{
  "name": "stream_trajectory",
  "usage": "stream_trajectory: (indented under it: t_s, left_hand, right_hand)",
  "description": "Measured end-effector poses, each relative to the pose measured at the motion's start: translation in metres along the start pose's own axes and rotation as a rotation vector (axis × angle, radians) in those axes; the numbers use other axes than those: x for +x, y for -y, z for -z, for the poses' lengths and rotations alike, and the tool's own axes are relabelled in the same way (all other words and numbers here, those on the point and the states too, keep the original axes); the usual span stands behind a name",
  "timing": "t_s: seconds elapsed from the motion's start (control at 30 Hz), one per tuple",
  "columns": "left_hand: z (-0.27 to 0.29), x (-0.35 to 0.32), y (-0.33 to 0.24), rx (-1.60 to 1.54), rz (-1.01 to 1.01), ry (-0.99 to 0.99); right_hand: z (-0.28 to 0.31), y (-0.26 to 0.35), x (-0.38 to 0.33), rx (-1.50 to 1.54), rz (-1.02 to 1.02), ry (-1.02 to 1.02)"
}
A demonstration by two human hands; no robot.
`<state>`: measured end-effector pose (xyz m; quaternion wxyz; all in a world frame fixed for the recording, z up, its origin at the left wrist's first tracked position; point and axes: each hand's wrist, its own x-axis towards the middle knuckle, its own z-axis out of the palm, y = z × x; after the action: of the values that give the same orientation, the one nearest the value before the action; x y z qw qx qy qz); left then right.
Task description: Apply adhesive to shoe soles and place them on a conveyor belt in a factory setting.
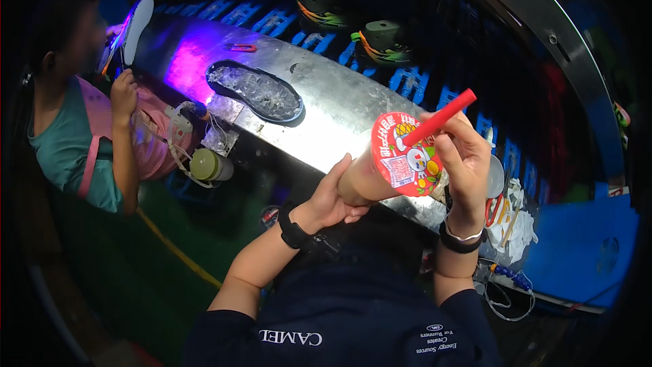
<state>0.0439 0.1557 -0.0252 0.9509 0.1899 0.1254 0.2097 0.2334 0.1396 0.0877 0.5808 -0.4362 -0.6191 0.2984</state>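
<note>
A sealed drink cup (pixel 367 180) with a light brown drink and a red printed film lid (pixel 411 160) is tilted in front of my chest. My left hand (pixel 331 197) is wrapped round its lower part. A thick red straw (pixel 445 115) slants up to the right from the lid, its lower end at the film. My right hand (pixel 467 160) pinches the straw between thumb and fingers, close beside the lid's right edge. Some of the right fingertips are hidden behind the straw. Dark bands circle both wrists.
A metal bench (pixel 326 81) bears a dark shoe-shaped tray (pixel 255 88) of scraps. Behind it, dark shoes (pixel 384 42) stand on a blue slatted conveyor (pixel 407 85). At left a person (pixel 81 122) holds a shoe (pixel 132 34). A green-lidded jar (pixel 207 165) and crumpled white cloths (pixel 519 228) flank the bench.
</note>
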Motion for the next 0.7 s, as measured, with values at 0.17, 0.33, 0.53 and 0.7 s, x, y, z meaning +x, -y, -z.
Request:
stream_trajectory:
  t_s: [0.17, 0.33, 0.53, 0.7]
  left_hand:
    - [-0.002, -0.004, 0.002, 0.022, 0.066, -0.025]
    - [-0.005, -0.008, 0.001, 0.075, 0.086, -0.051]
    - [-0.011, -0.006, -0.001, 0.021, 0.106, -0.046]
    - [-0.016, -0.004, -0.003, 0.024, 0.106, -0.032]
  right_hand:
    - [-0.006, 0.014, 0.002, 0.036, -0.027, -0.043]
    - [-0.006, 0.028, 0.005, -0.425, 0.329, -0.029]
    - [-0.002, 0.021, -0.002, -0.024, -0.071, 0.051]
    - [-0.008, 0.019, -0.009, 0.083, -0.115, -0.135]
